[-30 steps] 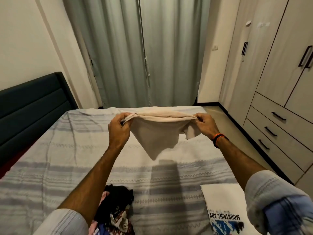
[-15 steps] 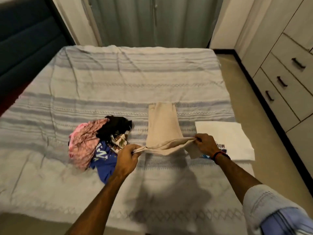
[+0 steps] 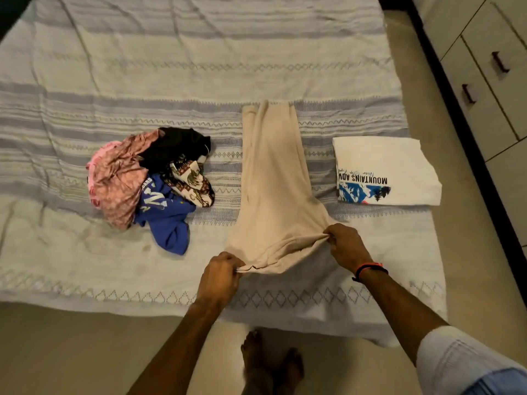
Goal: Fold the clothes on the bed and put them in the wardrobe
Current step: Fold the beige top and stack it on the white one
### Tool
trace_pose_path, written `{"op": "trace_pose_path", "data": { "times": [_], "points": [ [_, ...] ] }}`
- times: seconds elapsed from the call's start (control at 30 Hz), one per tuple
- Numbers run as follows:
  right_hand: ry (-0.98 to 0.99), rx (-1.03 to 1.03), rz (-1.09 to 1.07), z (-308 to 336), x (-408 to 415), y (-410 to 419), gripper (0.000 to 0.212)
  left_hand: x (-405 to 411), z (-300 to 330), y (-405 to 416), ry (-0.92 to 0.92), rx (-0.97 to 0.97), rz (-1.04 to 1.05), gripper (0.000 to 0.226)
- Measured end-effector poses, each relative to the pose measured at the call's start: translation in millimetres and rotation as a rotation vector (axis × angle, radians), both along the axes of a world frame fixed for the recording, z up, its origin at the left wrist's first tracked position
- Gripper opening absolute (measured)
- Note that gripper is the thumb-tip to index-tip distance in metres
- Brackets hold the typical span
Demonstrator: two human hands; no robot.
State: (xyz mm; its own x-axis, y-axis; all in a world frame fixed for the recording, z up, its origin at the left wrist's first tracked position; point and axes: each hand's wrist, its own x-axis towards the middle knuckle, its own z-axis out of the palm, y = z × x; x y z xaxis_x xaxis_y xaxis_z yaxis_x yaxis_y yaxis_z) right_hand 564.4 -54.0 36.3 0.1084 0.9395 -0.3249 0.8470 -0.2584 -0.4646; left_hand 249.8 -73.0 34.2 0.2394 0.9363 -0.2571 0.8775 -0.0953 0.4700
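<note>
A beige garment (image 3: 273, 178) lies stretched out lengthwise on the striped bed cover (image 3: 171, 81), its near end lifted slightly. My left hand (image 3: 221, 276) pinches its near left corner. My right hand (image 3: 346, 246) pinches its near right corner. To the right lies a folded white T-shirt (image 3: 385, 169) with a blue print. To the left sits a heap of unfolded clothes (image 3: 148, 181): pink, black, blue and patterned pieces. The wardrobe (image 3: 490, 69) with dark-handled drawers stands at the right edge.
A strip of beige floor (image 3: 456, 223) runs between the bed and the wardrobe. My bare feet (image 3: 268, 363) stand on the floor at the bed's near edge. The dark headboard shows at the top left corner.
The garment, held up in the air a second ago, has been lowered and laid flat on the bed. Both hands kept their hold and my view tilted down.
</note>
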Motion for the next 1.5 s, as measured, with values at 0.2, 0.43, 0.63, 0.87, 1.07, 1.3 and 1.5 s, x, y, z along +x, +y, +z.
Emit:
{"op": "trace_pose_path", "data": {
  "times": [0.2, 0.43, 0.63, 0.87, 1.07, 1.3, 1.5],
  "points": [
    [-0.163, -0.059, 0.056, -42.6, -11.0, -18.4, 0.023, 8.1, -48.6, -33.9, 0.095, -0.073, -0.062, 0.026],
    [-0.275, -0.236, 0.066, -77.4, -18.0, -37.5, 0.019, 9.9, -81.1, -44.3, 0.17, -0.285, -0.107, 0.025],
    [0.025, -0.162, -0.531, -79.0, -65.8, -57.6, 0.036, 9.6, -78.3, -29.9, 0.04, -0.258, 0.242, 0.031],
    [0.51, -0.229, -1.232, -106.0, -101.5, -55.1, 0.08, 9.5, -101.1, -9.5, -0.141, -0.394, 0.68, 0.056],
    [0.818, -0.233, -1.314, -125.3, -103.9, -54.3, 0.056, 8.2, -114.7, -6.7, -0.184, -0.493, 0.643, 0.046],
    [0.331, -0.178, -1.092, -107.2, -103.2, -73.3, 0.079, 7.3, -111.8, -18.5, 0.078, -0.454, 0.526, 0.058],
    [-0.22, 0.129, -0.307, -102.0, -104.3, -40.7, 0.093, 30.6, -111.7, 15.4, 0.279, 0.126, -0.102, 0.101]
  ]
}}
